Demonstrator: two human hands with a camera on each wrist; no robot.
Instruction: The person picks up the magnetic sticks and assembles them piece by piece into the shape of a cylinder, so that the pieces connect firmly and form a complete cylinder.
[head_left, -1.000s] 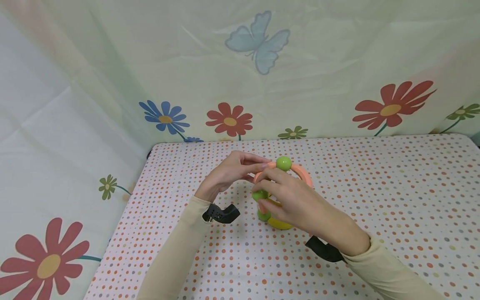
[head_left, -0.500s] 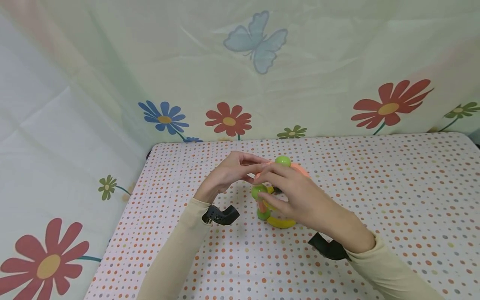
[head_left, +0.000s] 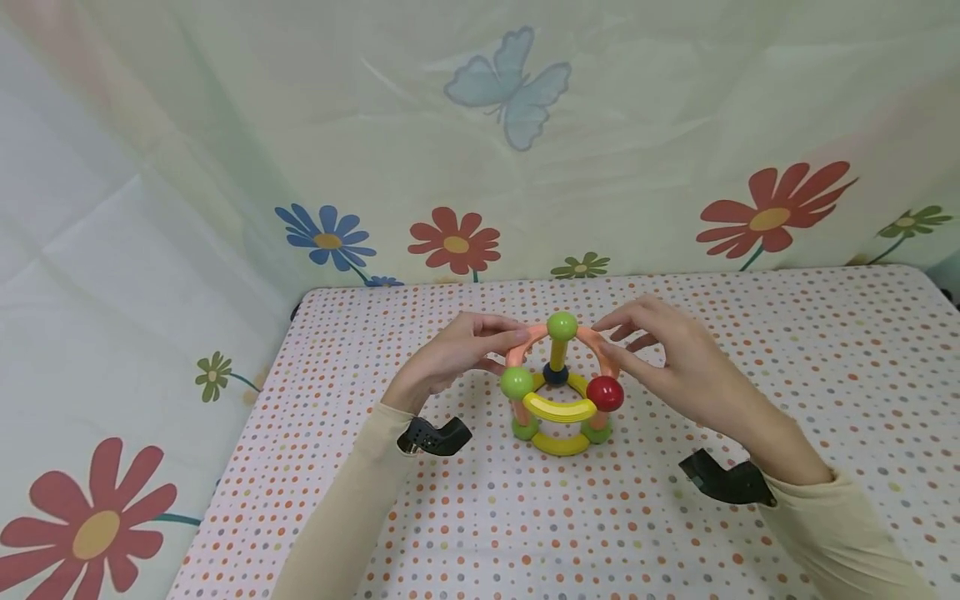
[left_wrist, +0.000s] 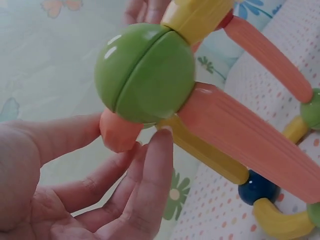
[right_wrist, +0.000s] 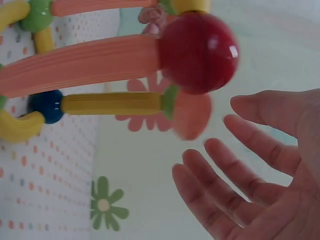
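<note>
A toy frame of balls and rods stands upright on the table. Its upper ring joins a green ball (head_left: 517, 384), a red ball (head_left: 604, 393) and a back green ball (head_left: 562, 326) through a yellow curved rod (head_left: 558, 408) and two orange curved rods. My left hand (head_left: 465, 354) pinches the left orange curved rod (left_wrist: 119, 135) between thumb and fingers, close to the green ball. On the other side, my right hand (head_left: 686, 367) is beside the right orange curved rod (right_wrist: 192, 116); its fingers are spread and hold nothing. A dark blue ball (head_left: 556, 375) sits low at the back.
A dotted cloth (head_left: 480, 517) covers the table. Behind it hangs a curtain (head_left: 645, 150) printed with flowers and a butterfly, and more curtain (head_left: 112, 333) hangs at the left. Both wrists wear a black camera mount (head_left: 435, 437).
My right hand has moved from the left front of the frame across to its right side, uncovering the red ball and the yellow curved rod. The left hand stays nearly in place.
</note>
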